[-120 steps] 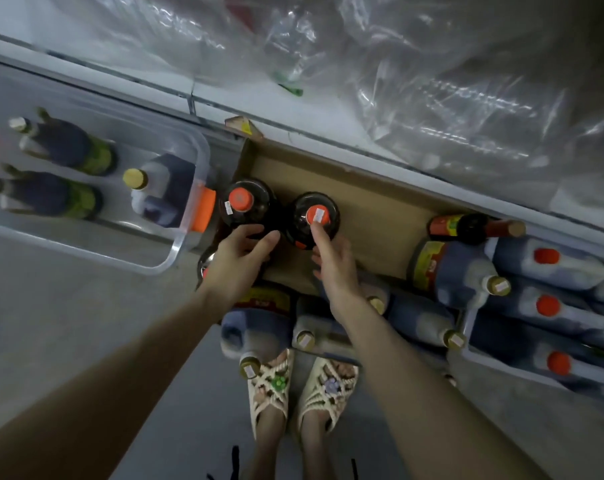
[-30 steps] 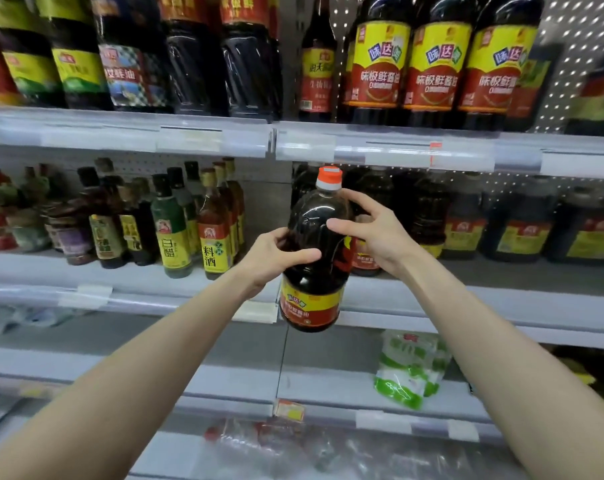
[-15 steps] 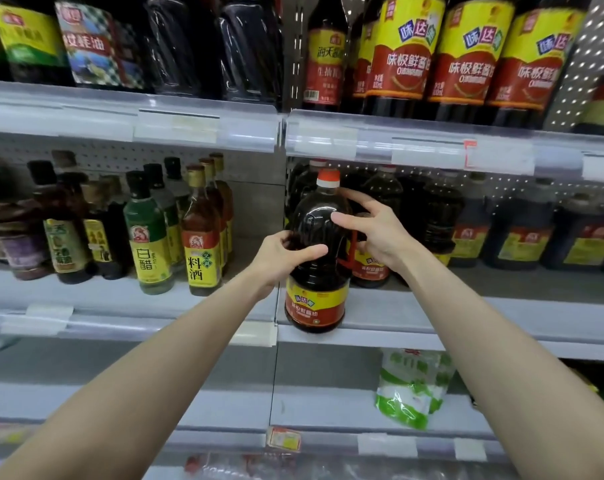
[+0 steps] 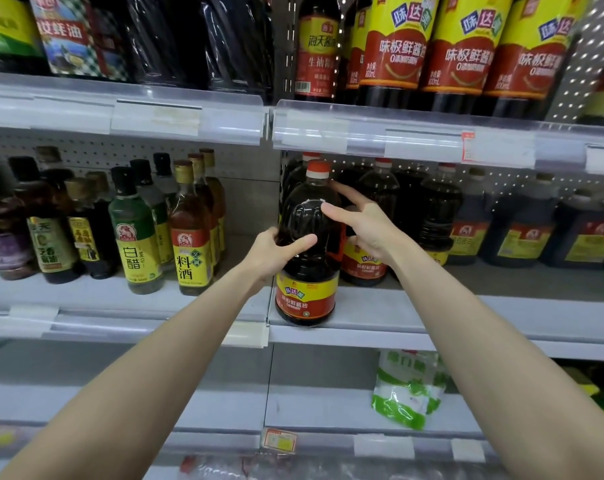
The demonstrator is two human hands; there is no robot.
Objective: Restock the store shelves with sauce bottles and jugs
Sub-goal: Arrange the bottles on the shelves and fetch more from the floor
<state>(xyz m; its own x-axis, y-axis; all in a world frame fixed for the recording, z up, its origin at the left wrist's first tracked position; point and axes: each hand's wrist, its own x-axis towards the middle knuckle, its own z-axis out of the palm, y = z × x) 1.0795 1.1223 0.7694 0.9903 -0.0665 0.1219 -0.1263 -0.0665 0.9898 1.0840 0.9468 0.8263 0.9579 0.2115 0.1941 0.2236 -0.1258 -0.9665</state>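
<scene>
A large dark soy sauce jug (image 4: 307, 292) with an orange cap and a red-and-yellow label stands upright at the front edge of the middle shelf (image 4: 380, 327). My left hand (image 4: 271, 254) grips its left side, thumb across the front. My right hand (image 4: 364, 226) is spread at its upper right; the thumb tip touches the jug's shoulder and the index finger points up beside the neck. Jugs of the same kind (image 4: 362, 268) stand right behind it.
More dark jugs (image 4: 522, 233) fill the shelf to the right. Slim vinegar (image 4: 136, 237) and cooking wine bottles (image 4: 191, 240) stand to the left past the shelf joint. The upper shelf rail (image 4: 362, 133) hangs just above the cap. A green-white pouch (image 4: 408, 389) lies on the shelf below.
The jug came up from the box on the floor and now stands on the shelf edge. My right hand has loosened from its side and spread its fingers.
</scene>
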